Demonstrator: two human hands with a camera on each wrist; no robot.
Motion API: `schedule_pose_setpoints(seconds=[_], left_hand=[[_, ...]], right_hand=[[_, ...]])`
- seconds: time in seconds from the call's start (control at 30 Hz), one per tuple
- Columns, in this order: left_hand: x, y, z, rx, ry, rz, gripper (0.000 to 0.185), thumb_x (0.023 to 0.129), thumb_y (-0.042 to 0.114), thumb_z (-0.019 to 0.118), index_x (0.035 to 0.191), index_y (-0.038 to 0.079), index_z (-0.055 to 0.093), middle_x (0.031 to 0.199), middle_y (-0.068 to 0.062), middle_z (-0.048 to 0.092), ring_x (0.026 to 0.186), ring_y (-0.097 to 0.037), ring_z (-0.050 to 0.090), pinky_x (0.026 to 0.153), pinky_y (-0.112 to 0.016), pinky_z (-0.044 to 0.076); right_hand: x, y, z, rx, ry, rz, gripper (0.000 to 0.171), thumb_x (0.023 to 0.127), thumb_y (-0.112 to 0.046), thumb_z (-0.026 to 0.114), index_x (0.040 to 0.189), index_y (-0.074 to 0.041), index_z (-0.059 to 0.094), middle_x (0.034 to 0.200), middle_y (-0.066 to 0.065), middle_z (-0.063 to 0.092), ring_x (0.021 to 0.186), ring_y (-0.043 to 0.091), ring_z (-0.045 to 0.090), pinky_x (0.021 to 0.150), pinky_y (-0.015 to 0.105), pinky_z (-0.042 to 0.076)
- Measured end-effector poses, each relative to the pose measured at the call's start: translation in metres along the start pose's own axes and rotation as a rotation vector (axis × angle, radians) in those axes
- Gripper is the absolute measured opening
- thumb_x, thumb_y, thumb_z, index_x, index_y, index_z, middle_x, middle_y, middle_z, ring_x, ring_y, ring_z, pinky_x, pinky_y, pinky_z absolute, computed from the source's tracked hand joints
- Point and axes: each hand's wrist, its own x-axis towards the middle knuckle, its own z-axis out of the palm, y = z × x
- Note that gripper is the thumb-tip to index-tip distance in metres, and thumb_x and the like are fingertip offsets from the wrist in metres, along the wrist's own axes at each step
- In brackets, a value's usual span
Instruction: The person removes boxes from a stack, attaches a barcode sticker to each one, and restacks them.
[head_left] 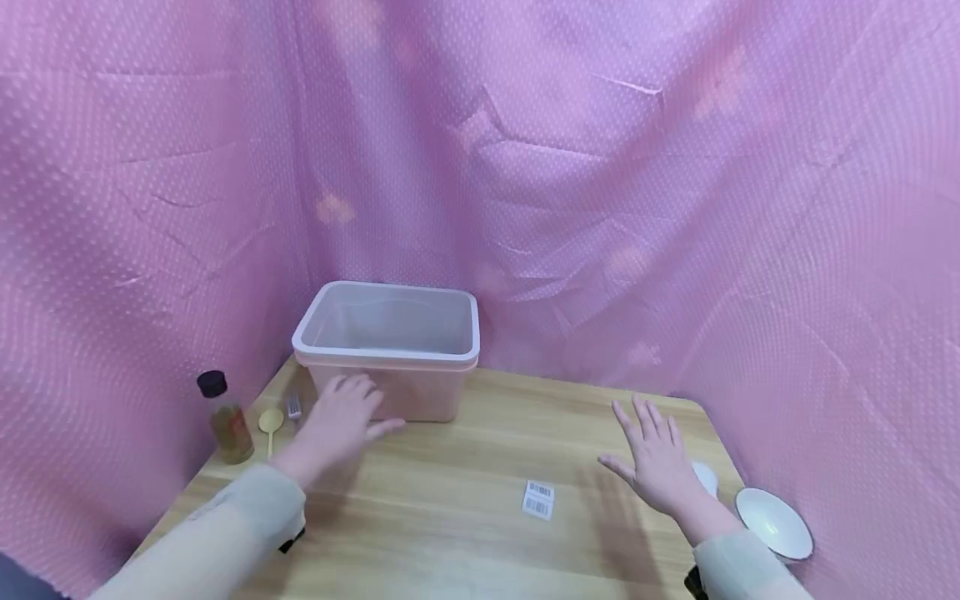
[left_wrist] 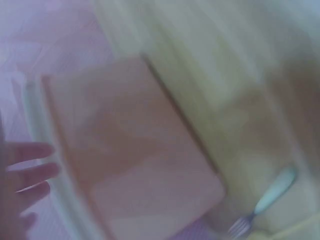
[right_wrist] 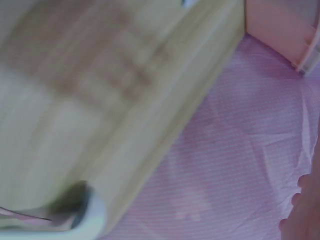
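Note:
A pink plastic bin (head_left: 405, 392) with a white rim stands at the back left of the table. In front of it, my left hand (head_left: 341, 425) hovers with fingers spread, overlapping its front wall in the head view. The left wrist view shows those fingers (left_wrist: 35, 172) close to the bin's pale rim (left_wrist: 60, 195). Over the table's right side my right hand (head_left: 660, 471) is raised, its fingers spread and holding nothing. A white object (head_left: 705, 477), partly hidden by that hand, lies beside it, and a white bowl (head_left: 774, 523) sits at the right edge.
At the left edge stands a black-capped bottle (head_left: 228, 425), with a yellow spoon (head_left: 271, 421) and a fork (left_wrist: 272, 192) beside it. A white label with barcodes (head_left: 538, 499) lies mid-table (head_left: 450, 500). Pink curtains (head_left: 562, 208) enclose the back and sides.

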Motion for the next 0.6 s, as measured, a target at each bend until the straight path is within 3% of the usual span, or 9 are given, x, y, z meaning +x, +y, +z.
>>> schedule_pose_setpoints(seconds=[0.1, 0.17, 0.27, 0.4, 0.5, 0.6], left_hand=[[0.018, -0.020, -0.025, 0.033, 0.090, -0.043, 0.055, 0.093, 0.058, 0.056, 0.100, 0.005, 0.068, 0.099, -0.012, 0.061, 0.097, -0.034, 0.057, 0.092, -0.055, 0.038], [0.028, -0.038, -0.044, 0.054, 0.107, -0.123, 0.054, 0.096, 0.056, 0.054, 0.102, 0.004, 0.067, 0.097, -0.013, 0.060, 0.092, -0.034, 0.057, 0.086, -0.055, 0.039], [0.044, -0.068, -0.070, 0.032, 0.122, -0.275, 0.049, 0.098, 0.046, 0.055, 0.113, 0.000, 0.064, 0.105, -0.022, 0.059, 0.096, -0.041, 0.056, 0.084, -0.058, 0.038], [0.059, -0.102, -0.091, -0.162, 0.067, -0.491, 0.048, 0.097, 0.030, 0.054, 0.128, -0.007, 0.056, 0.122, -0.033, 0.053, 0.111, -0.051, 0.049, 0.094, -0.064, 0.035], [0.064, -0.121, -0.094, -0.322, -0.023, -0.600, 0.048, 0.094, 0.025, 0.054, 0.122, -0.014, 0.056, 0.118, -0.036, 0.056, 0.109, -0.053, 0.051, 0.095, -0.063, 0.038], [0.065, -0.132, -0.090, -0.400, -0.125, -0.654, 0.041, 0.088, 0.020, 0.056, 0.105, -0.018, 0.060, 0.103, -0.035, 0.061, 0.096, -0.049, 0.057, 0.089, -0.059, 0.046]], right_hand=[[0.026, -0.004, -0.008, 0.012, 0.034, -0.006, 0.084, 0.092, -0.054, 0.061, 0.155, -0.010, 0.029, 0.157, 0.027, 0.019, 0.143, 0.045, 0.013, 0.113, 0.064, 0.006], [0.050, -0.011, -0.014, 0.020, 0.034, -0.017, 0.083, 0.092, -0.053, 0.062, 0.155, -0.009, 0.029, 0.156, 0.028, 0.020, 0.143, 0.045, 0.013, 0.113, 0.063, 0.007], [0.091, -0.024, -0.020, 0.040, 0.037, -0.025, 0.082, 0.093, -0.053, 0.060, 0.155, -0.010, 0.028, 0.155, 0.027, 0.022, 0.144, 0.044, 0.014, 0.114, 0.062, 0.008], [0.141, -0.046, -0.019, 0.073, 0.035, -0.012, 0.077, 0.096, -0.051, 0.057, 0.154, -0.009, 0.030, 0.150, 0.026, 0.031, 0.141, 0.043, 0.023, 0.112, 0.061, 0.015], [0.172, -0.067, -0.012, 0.093, 0.005, 0.000, 0.067, 0.096, -0.046, 0.058, 0.146, -0.004, 0.041, 0.140, 0.025, 0.044, 0.133, 0.042, 0.034, 0.110, 0.059, 0.024], [0.192, -0.091, -0.001, 0.162, -0.088, 0.041, 0.058, 0.097, -0.040, 0.058, 0.139, 0.000, 0.050, 0.130, 0.022, 0.053, 0.125, 0.040, 0.043, 0.106, 0.056, 0.033]])
